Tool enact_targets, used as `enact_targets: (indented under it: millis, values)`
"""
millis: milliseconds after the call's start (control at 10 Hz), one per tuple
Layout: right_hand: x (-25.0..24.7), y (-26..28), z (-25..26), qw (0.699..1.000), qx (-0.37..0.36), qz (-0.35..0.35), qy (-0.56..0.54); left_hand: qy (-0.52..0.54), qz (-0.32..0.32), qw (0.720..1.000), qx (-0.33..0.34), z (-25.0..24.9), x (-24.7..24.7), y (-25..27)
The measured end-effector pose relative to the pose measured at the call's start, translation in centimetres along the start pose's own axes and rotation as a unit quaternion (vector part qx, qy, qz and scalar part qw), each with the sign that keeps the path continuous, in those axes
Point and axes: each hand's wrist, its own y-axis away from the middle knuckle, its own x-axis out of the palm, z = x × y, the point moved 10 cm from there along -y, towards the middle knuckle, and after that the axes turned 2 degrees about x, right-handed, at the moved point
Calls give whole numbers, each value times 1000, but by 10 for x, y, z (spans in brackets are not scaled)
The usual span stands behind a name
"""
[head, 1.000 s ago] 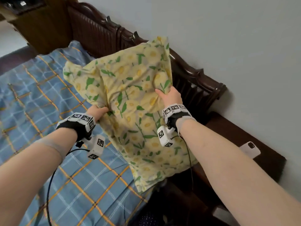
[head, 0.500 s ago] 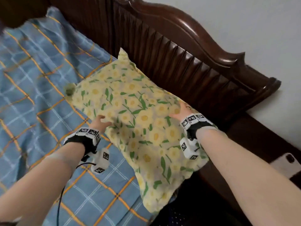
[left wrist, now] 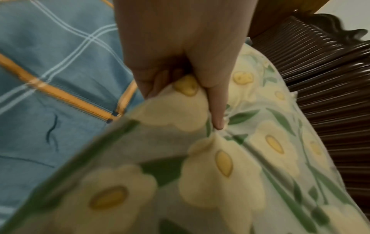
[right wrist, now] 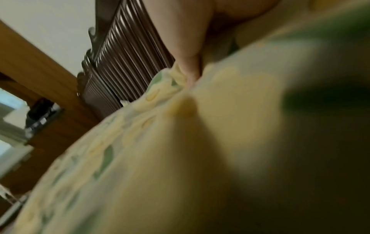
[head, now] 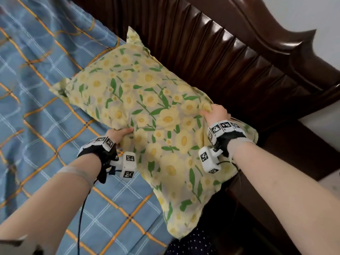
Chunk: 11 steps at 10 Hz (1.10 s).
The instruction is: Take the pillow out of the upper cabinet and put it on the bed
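A fold of the pillow (head: 147, 115) is pinched by the left hand (head: 117, 134) at its near-left edge, thumb on top and fingers curled beneath. The cloth near the right edge is bunched and gripped by the right hand (head: 216, 114). The yellow flowered pillow is laid on the blue checked bed (head: 46, 89), its far side against the dark wooden headboard (head: 239, 61).

One pillow (head: 147, 115), two hands (head: 117, 134)
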Motion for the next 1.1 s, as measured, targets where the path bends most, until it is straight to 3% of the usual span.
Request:
enact_targets:
  millis: [100, 200, 300, 400, 500, 600, 700, 900, 1000, 1100]
  values:
    - [-34, 12, 22, 989, -76, -103, -67, 11, -29, 997, 73, -30, -16, 9]
    - [-62, 21, 48, 971, -141, -165, -96, 63, -30, 992, 101, -48, -31, 16]
    - [-63, 18, 59, 979, -124, -145, -77, 85, -10, 994, 61, -38, -33, 9]
    - [-57, 20, 55, 986, -97, -134, -29, -5, 23, 1000, 16, -19, -20, 17]
    - [-34, 32, 64, 985, -159, -63, -7, -160, -86, 979, 94, -30, -25, 25]
    - [24, 50, 69, 963, -217, 86, 138, -368, -46, 886, 279, -73, 25, 50]
    - [54, 54, 52, 942, -229, 103, 224, -540, 55, 759, 360, -77, 78, 51]
    - [39, 47, -14, 973, -47, 96, 203, -631, 34, 731, 258, -78, 77, 34]
    - [15, 44, -62, 979, 57, 97, 170, -634, 35, 726, 264, -94, 74, 61]
    - [-26, 49, -126, 967, 200, 79, 135, -602, 31, 740, 300, -120, 61, 89]
